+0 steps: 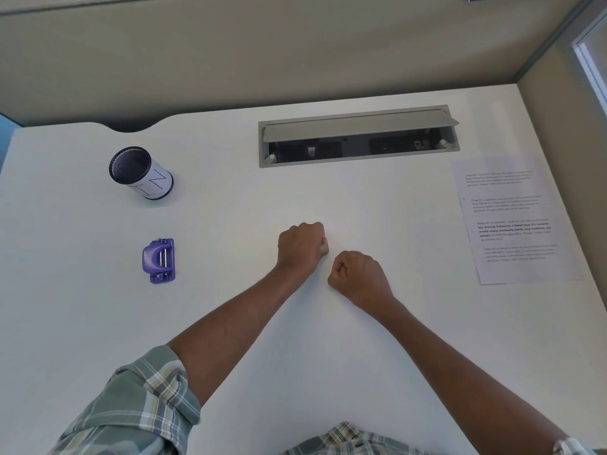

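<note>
Both hands rest as fists on the middle of a white desk point(230, 323). My left hand point(302, 246) has its fingers curled under and holds nothing. My right hand point(358, 277) lies just right of it, also curled into a fist with nothing in it. A purple hole punch point(159, 260) lies flat to the left of my hands. Farther back on the left stands a black mesh cup point(141, 173) wrapped in white paper with handwritten letters. A printed sheet of paper point(512, 221) lies flat at the right side of the desk.
A grey cable hatch point(358, 136) with its lid lifted is set into the desk at the back. Beige partition walls point(262, 60) close off the back and right sides. A notch is cut in the desk's rear edge at the left.
</note>
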Motion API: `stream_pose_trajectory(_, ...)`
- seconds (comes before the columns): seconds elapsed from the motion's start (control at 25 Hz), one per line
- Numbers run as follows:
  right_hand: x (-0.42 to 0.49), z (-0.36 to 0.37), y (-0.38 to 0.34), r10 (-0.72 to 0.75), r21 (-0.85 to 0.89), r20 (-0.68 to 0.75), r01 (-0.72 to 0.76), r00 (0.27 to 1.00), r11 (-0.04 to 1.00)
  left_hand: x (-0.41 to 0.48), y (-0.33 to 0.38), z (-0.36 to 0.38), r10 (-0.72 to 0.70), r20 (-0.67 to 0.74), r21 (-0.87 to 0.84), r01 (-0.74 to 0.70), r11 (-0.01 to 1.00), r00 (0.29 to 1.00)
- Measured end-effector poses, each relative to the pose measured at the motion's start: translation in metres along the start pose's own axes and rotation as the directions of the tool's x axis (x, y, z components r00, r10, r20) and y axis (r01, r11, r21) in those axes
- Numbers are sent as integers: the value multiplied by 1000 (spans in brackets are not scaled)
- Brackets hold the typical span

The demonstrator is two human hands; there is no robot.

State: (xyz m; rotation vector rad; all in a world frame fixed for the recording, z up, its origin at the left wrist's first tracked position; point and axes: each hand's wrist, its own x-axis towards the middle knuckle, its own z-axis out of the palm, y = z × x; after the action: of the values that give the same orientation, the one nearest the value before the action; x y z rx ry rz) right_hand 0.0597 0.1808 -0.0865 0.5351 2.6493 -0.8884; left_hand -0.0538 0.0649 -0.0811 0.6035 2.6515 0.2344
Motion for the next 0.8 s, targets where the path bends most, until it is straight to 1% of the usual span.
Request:
stream_pose_trajectory(0.12,0,1,1,-1,-6,-9,1,1000,1000,-2,0,1,31,13,25,-32,999,999)
stream_pose_trajectory(0.2,0,3,1,-2,-10,-13,2,1000,1000,-5,-1,4,42,-3,0,-42,999,999)
stream_pose_trajectory(0.28,0,4,1,3,-16,-20,-3,1000,1000,-12,-6,8,16,-50,-80,-20,997,999)
stream_pose_trajectory(0.4,3,4,2,15,15,-38,-14,999,1000,-27,-19,17,-123,-122,-267,87,960,985)
stream_pose_trajectory(0.52,5,0,5,79,174,-53,-69,995,982,-42,-34,22,-278,-126,-472,189,861,952)
stream_pose_trajectory(0.6,9,-5,6,140,313,-37,-122,989,942,-50,-41,20,-357,-94,-592,236,771,929)
stream_pose_trajectory(0.72,17,-13,-3,185,490,20,-171,983,855,-55,-52,13,-425,-62,-741,244,626,903)
stream_pose_trajectory(0.8,24,-18,-17,159,548,54,-162,986,820,-57,-58,3,-447,-70,-802,216,557,892)
